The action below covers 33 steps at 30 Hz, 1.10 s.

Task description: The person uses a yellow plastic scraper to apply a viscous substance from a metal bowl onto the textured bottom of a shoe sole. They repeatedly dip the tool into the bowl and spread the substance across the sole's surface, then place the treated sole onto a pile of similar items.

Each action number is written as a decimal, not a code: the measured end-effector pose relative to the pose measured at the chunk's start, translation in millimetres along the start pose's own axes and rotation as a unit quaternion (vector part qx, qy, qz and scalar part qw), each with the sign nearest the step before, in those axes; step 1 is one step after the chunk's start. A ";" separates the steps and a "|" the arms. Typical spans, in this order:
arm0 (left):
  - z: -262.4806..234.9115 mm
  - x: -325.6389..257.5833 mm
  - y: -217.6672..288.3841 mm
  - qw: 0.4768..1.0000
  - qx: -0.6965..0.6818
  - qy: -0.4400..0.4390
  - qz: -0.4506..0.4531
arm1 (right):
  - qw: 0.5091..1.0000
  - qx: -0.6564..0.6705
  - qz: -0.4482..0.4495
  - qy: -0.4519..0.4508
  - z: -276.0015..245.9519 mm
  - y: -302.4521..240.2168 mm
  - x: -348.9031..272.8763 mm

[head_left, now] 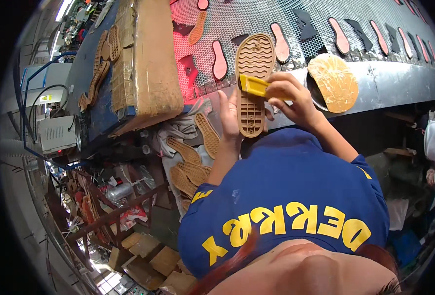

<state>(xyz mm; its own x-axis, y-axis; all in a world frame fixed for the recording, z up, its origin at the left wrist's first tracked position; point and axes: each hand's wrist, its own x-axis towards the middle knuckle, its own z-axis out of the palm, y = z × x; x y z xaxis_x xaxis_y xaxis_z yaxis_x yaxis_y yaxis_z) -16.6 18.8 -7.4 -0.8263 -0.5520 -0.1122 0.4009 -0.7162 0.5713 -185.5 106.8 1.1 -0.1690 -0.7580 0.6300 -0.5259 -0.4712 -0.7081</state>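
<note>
A tan rubber shoe sole [255,54] stands in front of me, its wavy and gridded tread toward my view. My left hand [230,117] grips it along the left edge near the narrower lower part, thumb pointing up. In my right hand [296,98] is a yellow plastic tool [253,86], pinched between thumb and fingers. The tool lies across the middle of the sole and appears to touch it; its working edge cannot be made out. Beyond the sole, pink insole-shaped pieces with dark rims [220,60] lie on a mesh conveyor [252,22].
A metal ledge [384,81] fronts the conveyor, with a worn, rounded tan pad [334,82] on it. At left stands a taped cardboard-covered block [154,59], with several soles [99,73] beyond it. More tan soles [190,174] lie beside my left arm. Cardboard boxes [146,268] are at lower left.
</note>
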 end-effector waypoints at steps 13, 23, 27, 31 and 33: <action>-22.3 12.7 1.7 0.999 -0.001 0.048 0.020 | 0.997 0.052 -0.018 -0.052 5.8 -14.9 -25.0; -19.5 10.5 5.6 0.997 -0.036 0.074 -0.012 | 0.993 0.064 -0.041 -0.087 10.5 -13.4 -30.3; -33.3 9.4 5.9 0.999 -0.027 0.019 -0.035 | 0.985 0.112 -0.035 -0.125 5.0 -10.8 -25.4; -17.3 8.8 8.3 0.989 -0.117 0.066 -0.069 | 0.972 0.154 -0.039 -0.171 -2.6 -4.5 -17.5; -20.9 6.6 10.1 0.984 -0.145 0.038 -0.094 | 0.964 0.176 -0.029 -0.196 -7.7 -3.4 -14.1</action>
<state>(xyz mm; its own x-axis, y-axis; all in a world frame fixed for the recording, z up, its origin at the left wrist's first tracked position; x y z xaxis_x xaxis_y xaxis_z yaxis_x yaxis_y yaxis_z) -9.8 -1.0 -19.4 -0.8692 -0.4205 -0.2603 0.3489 -0.8944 0.2799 -187.7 122.5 -3.0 0.2163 -0.8054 0.5519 -0.1971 -0.5897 -0.7832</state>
